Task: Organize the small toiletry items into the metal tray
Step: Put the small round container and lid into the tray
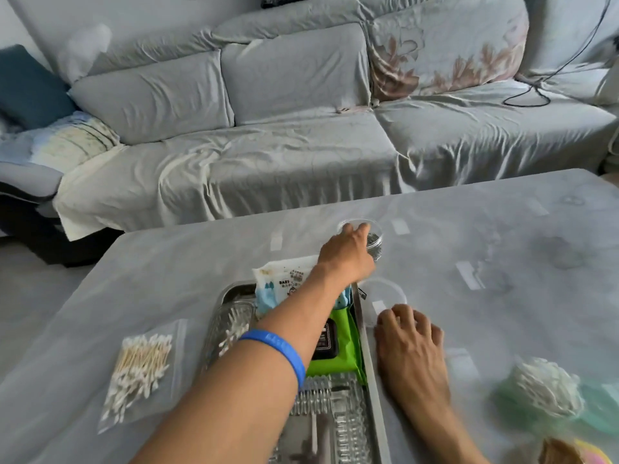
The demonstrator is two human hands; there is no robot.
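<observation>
Left forearm [254, 373]: nearest the lens, wearing a blue wristband [278, 353], it stretches across the tray toward the far jar, which is why much of the tray's contents are hidden.

Left hand [348, 252]: fingers curl over the rim of a clear jar [373, 241] standing on the table just beyond the tray; it looks like a grip from above, ready to lift the jar, probably toward the tray.

Right hand [408, 333]: palm down on the table, just right of the tray's edge, fingertips on or at a clear round lid [382, 294]. Whether it pinches the lid or only presses it I cannot tell; the fingers are bent and motion-blurred. Likely it steadies or gathers the lid that belongs to the jar.

Tray [370, 356]: metal, lying in front of the person; already holds a baby-wipes pack [284, 283], a green pack [348, 339], loose cotton swabs [231, 329] at the left side and a clear ribbed box [335, 413] at the near end.

Still outside: a bag of cotton swabs [140, 370] left of the tray, and a tub of swabs [549, 386] at the right, blurred.

Stage: partly done, judging by what remains on the table [502, 229].
</observation>
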